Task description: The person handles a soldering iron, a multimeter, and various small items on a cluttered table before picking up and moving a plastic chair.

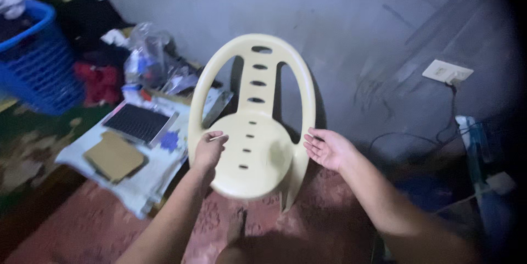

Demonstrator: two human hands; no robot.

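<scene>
You've got the cream plastic chair (255, 132) right between your hands, left hand (209, 150) curled on its near armrest pinching something thin and pale, right hand (327, 149) spread open just off the other arm, so it looks like you're mid-grab and need that right side gripped too.

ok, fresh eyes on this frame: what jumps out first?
The cream plastic chair in the middle, backed against the grey wall, with the left hand at its left armrest and the right hand open, palm up, by its right edge. Next, the bright blue laundry basket at the far left, and the black keyboard lying on a pale cloth on the floor beside the chair.
</scene>
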